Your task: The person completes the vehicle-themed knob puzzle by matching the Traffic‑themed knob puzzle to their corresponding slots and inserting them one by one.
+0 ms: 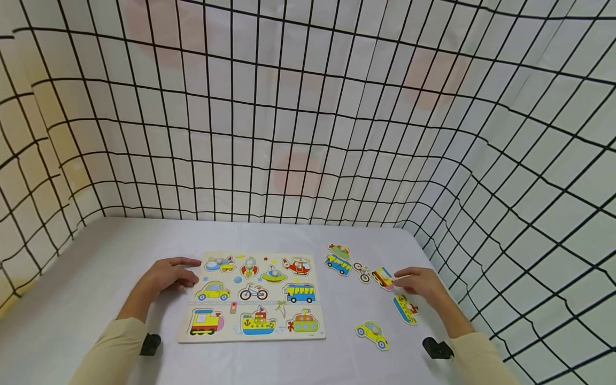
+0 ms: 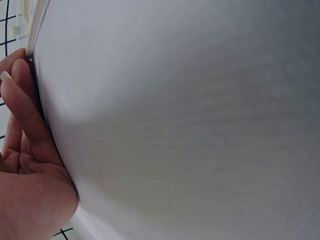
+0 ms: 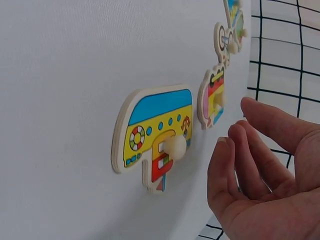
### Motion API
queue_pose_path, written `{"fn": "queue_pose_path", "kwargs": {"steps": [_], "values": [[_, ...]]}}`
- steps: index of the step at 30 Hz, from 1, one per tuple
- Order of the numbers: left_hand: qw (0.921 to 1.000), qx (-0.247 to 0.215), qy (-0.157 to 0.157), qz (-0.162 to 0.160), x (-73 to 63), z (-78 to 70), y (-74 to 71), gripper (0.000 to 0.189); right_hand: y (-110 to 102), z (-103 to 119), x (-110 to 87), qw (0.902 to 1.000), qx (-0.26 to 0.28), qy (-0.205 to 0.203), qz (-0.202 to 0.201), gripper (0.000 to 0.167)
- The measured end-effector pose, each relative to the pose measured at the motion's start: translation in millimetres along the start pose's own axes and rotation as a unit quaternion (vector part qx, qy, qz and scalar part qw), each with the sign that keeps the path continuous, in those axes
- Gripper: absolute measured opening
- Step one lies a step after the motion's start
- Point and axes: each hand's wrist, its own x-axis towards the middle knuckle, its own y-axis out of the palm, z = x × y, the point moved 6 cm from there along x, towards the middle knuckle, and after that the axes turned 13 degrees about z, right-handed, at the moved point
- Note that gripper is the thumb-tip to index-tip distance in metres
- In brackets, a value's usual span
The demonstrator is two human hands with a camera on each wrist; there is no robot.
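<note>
My left hand [image 1: 168,274] rests on the table, its fingertips at the left edge of the wooden puzzle board [image 1: 185,336]; in the left wrist view the fingers [image 2: 25,107] are loosely bent and hold nothing. My right hand [image 1: 423,283] hovers beside the train piece [image 1: 382,278], which lies picture up. In the right wrist view, thumb and fingers [image 3: 255,170] are apart with nothing between them. Closer to that camera lies the ship piece [image 3: 160,107] with its round knob [image 3: 176,147]. Whether the fingertips touch the train piece, I cannot tell.
Beyond the train piece lie the bicycle piece [image 1: 362,271], the bus piece [image 1: 338,265] and the submarine piece [image 1: 340,251]. A yellow car piece [image 1: 372,335] lies nearer me, right of the board. Grid-patterned cloth [image 1: 298,128] walls the white table [image 1: 346,363] at the back and sides.
</note>
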Motion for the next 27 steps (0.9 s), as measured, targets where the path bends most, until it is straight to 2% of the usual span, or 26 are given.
{"fn": "queue_pose_path", "kwargs": {"steps": [4,17,27], "values": [[0.9999,-0.011,-0.006,-0.004,0.3,2.9,0.7,0.064,4,-1,4.3,0.9999,0.007,-0.008,-0.011,0.037],[1.0,0.002,0.009,-0.002,-3.6,-4.0,1.8,0.06,13,3,14.5,0.9994,0.011,-0.007,-0.031,0.038],[0.9999,-0.013,0.002,-0.008,-1.7,-1.6,0.4,0.063,16,4,15.1,0.9998,0.015,-0.003,-0.016,0.037]]}}
